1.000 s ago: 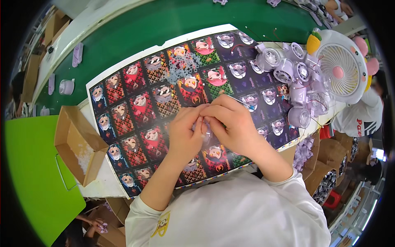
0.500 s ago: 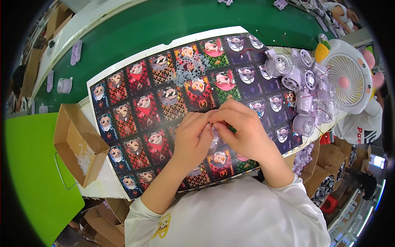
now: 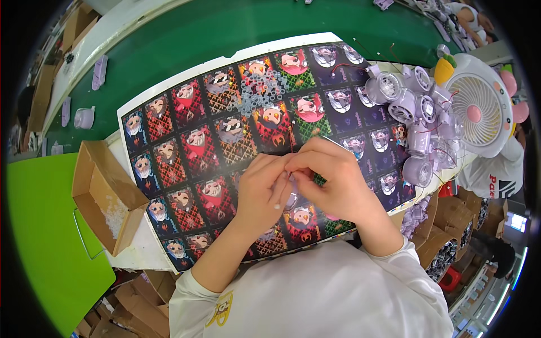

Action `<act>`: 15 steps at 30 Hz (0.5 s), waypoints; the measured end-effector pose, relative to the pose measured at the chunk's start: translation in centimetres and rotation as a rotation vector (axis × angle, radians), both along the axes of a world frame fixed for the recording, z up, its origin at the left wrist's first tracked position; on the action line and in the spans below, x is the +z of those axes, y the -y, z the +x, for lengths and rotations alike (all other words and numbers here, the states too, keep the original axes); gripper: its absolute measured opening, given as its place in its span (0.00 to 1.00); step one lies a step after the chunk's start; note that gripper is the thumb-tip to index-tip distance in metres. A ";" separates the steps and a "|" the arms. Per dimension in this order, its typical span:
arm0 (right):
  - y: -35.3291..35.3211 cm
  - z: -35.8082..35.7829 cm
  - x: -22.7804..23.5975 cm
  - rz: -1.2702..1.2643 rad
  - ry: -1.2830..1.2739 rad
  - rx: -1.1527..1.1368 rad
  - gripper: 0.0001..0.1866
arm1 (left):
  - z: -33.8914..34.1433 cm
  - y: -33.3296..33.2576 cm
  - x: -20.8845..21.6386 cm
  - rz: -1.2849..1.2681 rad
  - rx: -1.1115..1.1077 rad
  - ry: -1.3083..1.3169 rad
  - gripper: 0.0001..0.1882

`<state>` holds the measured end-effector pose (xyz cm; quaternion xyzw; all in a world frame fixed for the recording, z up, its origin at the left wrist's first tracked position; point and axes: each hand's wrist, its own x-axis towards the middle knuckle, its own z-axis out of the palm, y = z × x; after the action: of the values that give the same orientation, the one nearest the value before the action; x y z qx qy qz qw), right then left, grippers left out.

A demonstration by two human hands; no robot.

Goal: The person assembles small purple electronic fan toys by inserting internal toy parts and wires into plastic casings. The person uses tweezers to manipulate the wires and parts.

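Over the printed sheet (image 3: 228, 194), my two hands meet with the fingers closed and the fingertips touching. A light purple round plastic housing (image 3: 291, 199) shows partly beneath and between them. My left hand (image 3: 260, 183) is closed around its near side, and a tiny white piece (image 3: 276, 206) shows by its fingers. Thumb and forefinger of my right hand (image 3: 332, 174) pinch together; what lies between them is too small and covered to make out. A thin red wire (image 3: 292, 138) rises just beyond the fingertips. Farther out lies a heap of small translucent rings (image 3: 262, 93).
Several light purple housings with red wires (image 3: 417, 121) are piled at the right, beside a white fan (image 3: 476, 107). An open cardboard box (image 3: 107, 197) with small clear pieces stands at the left. Beyond the sheet runs a green belt (image 3: 220, 28). Other people are at the right.
Both hands stay together in nearly the same place, with small finger shifts. A tiny white piece now shows by the left fingers. The view has shifted slightly.
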<state>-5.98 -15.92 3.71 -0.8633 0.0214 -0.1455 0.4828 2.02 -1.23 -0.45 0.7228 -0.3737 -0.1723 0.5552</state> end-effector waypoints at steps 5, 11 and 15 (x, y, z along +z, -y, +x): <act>0.1 -0.1 0.1 0.005 -0.033 -0.027 0.13 | 0.2 0.0 0.2 -0.034 -0.018 -0.032 0.16; 0.1 0.1 0.0 0.028 -0.005 -0.036 0.13 | 0.0 0.1 0.1 -0.002 0.017 -0.013 0.16; 0.0 0.0 -0.2 0.002 0.005 -0.047 0.13 | -0.1 0.3 0.3 0.016 0.034 0.003 0.16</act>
<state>-6.02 -15.91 3.54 -0.8617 0.0409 -0.1590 0.4801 1.91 -1.56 -0.17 0.7336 -0.3608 -0.1647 0.5518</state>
